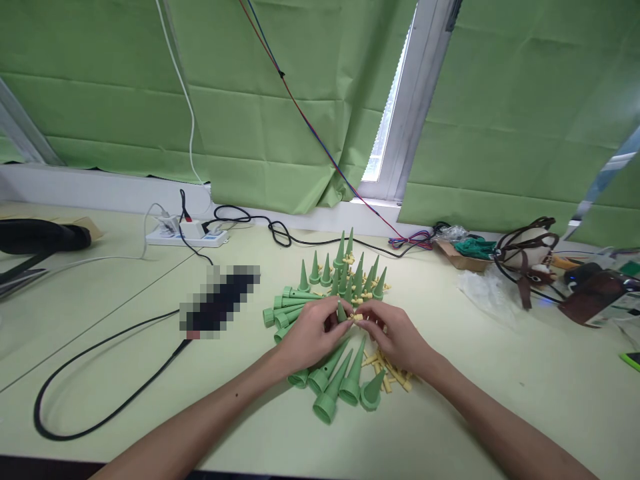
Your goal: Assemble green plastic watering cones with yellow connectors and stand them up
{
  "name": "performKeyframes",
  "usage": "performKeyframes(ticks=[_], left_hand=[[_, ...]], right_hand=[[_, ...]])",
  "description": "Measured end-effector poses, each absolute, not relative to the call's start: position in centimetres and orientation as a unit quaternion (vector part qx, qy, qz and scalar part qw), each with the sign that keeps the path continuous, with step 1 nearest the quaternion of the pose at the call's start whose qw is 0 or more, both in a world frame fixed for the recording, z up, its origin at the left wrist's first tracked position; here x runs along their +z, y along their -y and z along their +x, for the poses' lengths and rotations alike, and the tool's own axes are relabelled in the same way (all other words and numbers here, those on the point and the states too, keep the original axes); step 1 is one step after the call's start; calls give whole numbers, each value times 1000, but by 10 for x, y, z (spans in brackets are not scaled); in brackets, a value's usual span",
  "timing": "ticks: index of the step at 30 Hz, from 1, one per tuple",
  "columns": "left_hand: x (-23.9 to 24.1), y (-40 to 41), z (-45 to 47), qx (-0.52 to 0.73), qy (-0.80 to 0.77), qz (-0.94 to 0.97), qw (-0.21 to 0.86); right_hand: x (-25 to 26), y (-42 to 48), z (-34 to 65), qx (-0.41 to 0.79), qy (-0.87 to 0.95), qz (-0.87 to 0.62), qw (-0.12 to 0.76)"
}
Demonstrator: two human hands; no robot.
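Closed around a green plastic watering spike (342,312), my left hand (311,335) is over the middle of the table. The fingertips of my right hand (395,333) pinch a small yellow valve (357,317) against that spike's side; whether it is seated in the hole cannot be made out. Behind my hands stand several upright spikes (359,277), many with yellow valves at their sides. Loose spikes (327,400) lie to the left of and in front of my left hand. A pile of yellow valves (397,377) sits below my right hand, partly covered by it.
On the left, a dark pixelated object (220,300) trails a black cable. A white power strip (187,235) with plugs lies at the back. At right are a cardboard box (463,257), a clear plastic bag (487,293) and a dark red object (595,297). Green curtains (280,133) hang behind.
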State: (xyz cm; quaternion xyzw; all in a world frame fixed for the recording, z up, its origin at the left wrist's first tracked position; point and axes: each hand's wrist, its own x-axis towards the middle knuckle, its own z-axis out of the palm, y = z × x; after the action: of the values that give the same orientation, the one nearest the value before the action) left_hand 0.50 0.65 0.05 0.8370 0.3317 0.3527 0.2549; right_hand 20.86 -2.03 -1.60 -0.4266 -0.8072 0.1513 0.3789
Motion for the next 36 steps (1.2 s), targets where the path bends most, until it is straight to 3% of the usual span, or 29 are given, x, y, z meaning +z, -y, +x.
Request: performKeyframes(ticks=[24,36], left_hand=[[-3,-7,4,337,-324,846,258],[-3,-9,4,351,-352,830,252]], right_hand=[[-17,18,207,140,817,-453,327],[-16,21,208,165,808,-441,356]])
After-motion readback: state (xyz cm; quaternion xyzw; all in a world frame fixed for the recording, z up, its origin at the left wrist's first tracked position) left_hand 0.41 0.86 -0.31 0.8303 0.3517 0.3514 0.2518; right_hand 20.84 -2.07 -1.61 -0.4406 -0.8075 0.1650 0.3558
